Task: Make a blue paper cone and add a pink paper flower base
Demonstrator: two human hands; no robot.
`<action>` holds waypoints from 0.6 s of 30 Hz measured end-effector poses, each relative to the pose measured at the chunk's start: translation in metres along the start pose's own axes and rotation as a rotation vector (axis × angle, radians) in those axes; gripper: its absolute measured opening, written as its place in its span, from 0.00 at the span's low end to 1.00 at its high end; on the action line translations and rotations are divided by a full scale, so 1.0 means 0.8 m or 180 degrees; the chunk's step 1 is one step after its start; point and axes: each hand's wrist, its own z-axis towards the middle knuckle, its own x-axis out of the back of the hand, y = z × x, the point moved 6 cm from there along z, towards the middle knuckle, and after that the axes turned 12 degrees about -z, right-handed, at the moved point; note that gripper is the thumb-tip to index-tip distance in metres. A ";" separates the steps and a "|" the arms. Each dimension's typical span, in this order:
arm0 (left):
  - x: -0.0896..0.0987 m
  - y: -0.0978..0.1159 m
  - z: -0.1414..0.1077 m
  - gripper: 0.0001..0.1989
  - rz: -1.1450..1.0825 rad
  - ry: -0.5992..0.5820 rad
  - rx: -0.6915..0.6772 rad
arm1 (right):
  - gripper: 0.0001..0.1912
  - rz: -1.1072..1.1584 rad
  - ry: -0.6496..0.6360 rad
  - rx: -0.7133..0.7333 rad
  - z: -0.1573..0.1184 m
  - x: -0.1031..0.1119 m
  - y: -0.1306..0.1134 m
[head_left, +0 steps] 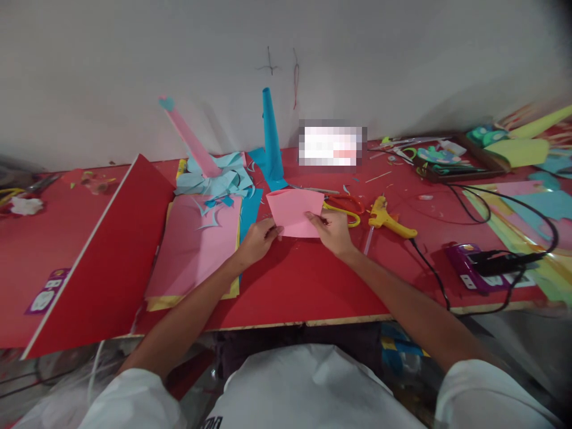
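Note:
A pink sheet of paper, bent over on itself with its top edge curved, is held between my two hands just above the red table. My left hand pinches its lower left corner. On the right side, my right hand grips the paper with the thumb lying on its front face. Directly behind my right hand lie scissors with yellow and red-orange handles, partly hidden. A blue paper cone stands upright behind the pink paper.
A yellow glue gun with a black cord lies to the right, near a purple power strip. Stacked pink and yellow sheets lie left, beside an upright red divider. A pink cone leans behind, above blue scraps. A dark tray holds cut pieces.

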 end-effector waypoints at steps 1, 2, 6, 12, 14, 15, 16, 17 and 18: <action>0.000 0.001 0.000 0.19 0.0020 -0.0035 -0.0029 | 0.41 -0.0005 0.0035 0.0040 0.000 -0.001 0.000; 0.001 0.003 0.001 0.19 0.0044 -0.0063 -0.0067 | 0.41 -0.0004 0.0064 0.0080 -0.001 -0.001 0.000; 0.001 0.005 0.000 0.18 0.0105 -0.0070 -0.0140 | 0.40 0.0015 0.0159 0.0167 -0.001 -0.002 0.002; -0.004 -0.002 -0.008 0.14 0.0412 0.0049 -0.0217 | 0.40 0.0095 0.0209 0.0091 -0.001 0.001 0.005; -0.006 -0.005 -0.009 0.15 0.0507 0.0078 -0.0250 | 0.40 0.0180 0.0247 0.0036 -0.001 0.003 0.007; -0.006 -0.006 -0.009 0.15 0.0520 0.0070 -0.0258 | 0.40 0.0217 0.0255 0.0014 0.000 0.003 0.007; -0.007 -0.007 -0.009 0.15 0.0514 0.0048 -0.0261 | 0.40 0.0242 0.0251 -0.0008 0.000 0.003 0.008; -0.007 -0.008 -0.009 0.15 0.0496 0.0027 -0.0253 | 0.40 0.0252 0.0235 -0.0031 0.000 0.003 0.009; -0.006 -0.009 -0.008 0.15 0.0468 0.0016 -0.0239 | 0.40 0.0254 0.0210 -0.0058 0.001 0.002 0.010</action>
